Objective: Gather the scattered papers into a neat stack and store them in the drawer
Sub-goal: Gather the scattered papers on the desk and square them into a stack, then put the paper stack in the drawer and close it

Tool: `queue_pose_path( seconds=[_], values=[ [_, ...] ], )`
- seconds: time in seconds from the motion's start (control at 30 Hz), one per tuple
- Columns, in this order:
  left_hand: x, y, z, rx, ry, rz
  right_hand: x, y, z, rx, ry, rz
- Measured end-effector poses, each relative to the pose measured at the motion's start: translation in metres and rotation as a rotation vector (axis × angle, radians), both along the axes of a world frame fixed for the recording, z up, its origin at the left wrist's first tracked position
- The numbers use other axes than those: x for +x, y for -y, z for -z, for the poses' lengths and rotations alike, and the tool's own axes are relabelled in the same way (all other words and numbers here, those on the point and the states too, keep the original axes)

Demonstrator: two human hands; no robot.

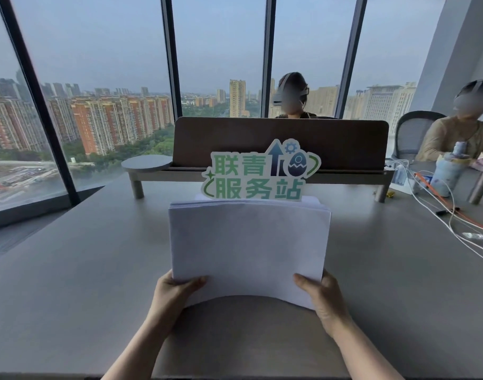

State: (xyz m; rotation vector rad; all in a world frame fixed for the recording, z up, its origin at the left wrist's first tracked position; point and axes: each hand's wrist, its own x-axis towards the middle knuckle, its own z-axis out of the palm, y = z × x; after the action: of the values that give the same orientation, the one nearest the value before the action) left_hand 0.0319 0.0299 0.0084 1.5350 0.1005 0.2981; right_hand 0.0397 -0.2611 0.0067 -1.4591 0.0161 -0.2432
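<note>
Pinching the thick white paper stack (248, 242) at its near corners, left hand (174, 292) and right hand (322, 294) fingers clamp; light, floppy, slippery sheets bow, needing support over the grey table (70, 283).

Tall dark-framed windows (221, 50) showed hazy daylight over city towers beyond the grey table (70, 270) and brown divider (344, 144).

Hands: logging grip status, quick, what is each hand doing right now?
Left hand: closed on the paper stack, near-left corner.
Right hand: closed on the same paper stack, near-right corner.
</note>
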Motion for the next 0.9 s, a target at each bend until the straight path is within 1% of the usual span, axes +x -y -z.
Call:
queue_pose_path(
  seconds=[0.23,0.37,0.6,0.8,0.9],
  values=[
    [-0.010,-0.001,0.000,-0.049,0.017,-0.056,-0.011,-0.012,-0.001,-0.176,0.080,0.126],
    [-0.026,-0.013,-0.011,-0.070,0.061,-0.106,-0.013,-0.031,-0.019,-0.194,0.136,0.134],
    [-0.071,-0.064,-0.050,-0.041,0.196,-0.232,-0.021,-0.091,-0.068,-0.143,0.206,-0.012],
    [-0.123,-0.123,-0.071,-0.001,0.257,-0.387,-0.037,-0.160,-0.095,-0.150,0.246,-0.189],
    [-0.156,-0.150,-0.074,-0.005,0.270,-0.466,-0.046,-0.198,-0.099,-0.199,0.231,-0.246]
  ],
)
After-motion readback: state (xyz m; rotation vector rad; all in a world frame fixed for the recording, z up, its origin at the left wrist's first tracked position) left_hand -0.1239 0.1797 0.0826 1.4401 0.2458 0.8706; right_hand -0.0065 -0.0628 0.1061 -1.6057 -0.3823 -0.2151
